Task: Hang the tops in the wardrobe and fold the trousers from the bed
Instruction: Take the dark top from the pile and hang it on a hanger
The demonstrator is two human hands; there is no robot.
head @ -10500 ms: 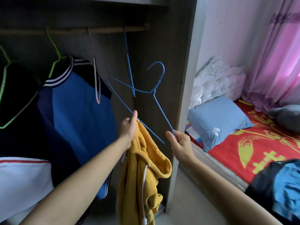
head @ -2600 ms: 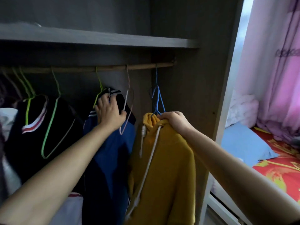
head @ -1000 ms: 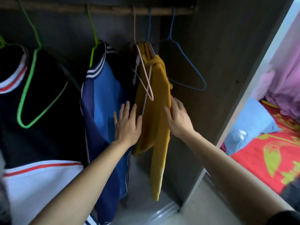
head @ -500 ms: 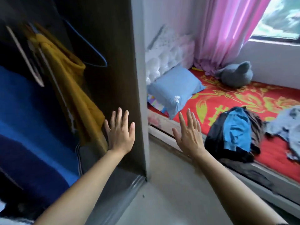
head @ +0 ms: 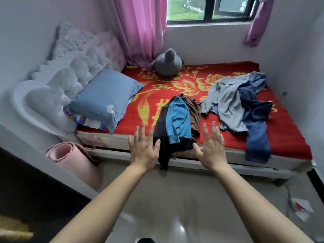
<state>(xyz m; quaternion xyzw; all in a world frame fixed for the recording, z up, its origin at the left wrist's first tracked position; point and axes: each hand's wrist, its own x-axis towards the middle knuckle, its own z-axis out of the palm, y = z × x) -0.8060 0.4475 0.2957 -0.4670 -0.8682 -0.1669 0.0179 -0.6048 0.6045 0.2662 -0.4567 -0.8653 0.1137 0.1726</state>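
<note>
While both arms stretch out over the floor, the left hand (head: 142, 151) and right hand (head: 210, 148) are spread flat with straight fingers and hold nothing. They sit one on each side of the black and blue top (head: 177, 120), which droops over the near edge of the bed (head: 289, 137). Can't tell if either hand actually touches it tbh. A brown garment (head: 193, 109) is bunched just behind that top. To the right there's a heap of pale grey-blue clothes (head: 226, 100) with dark blue trousers (head: 256, 123) trailing toward the edge. On the left, a rolled pink mat (head: 70, 155) sits on the floor, then a blue pillow (head: 105, 97). Further back a grey plush toy (head: 166, 64) sits by the pink curtain (head: 140, 27) under the window (head: 210, 7)
</note>
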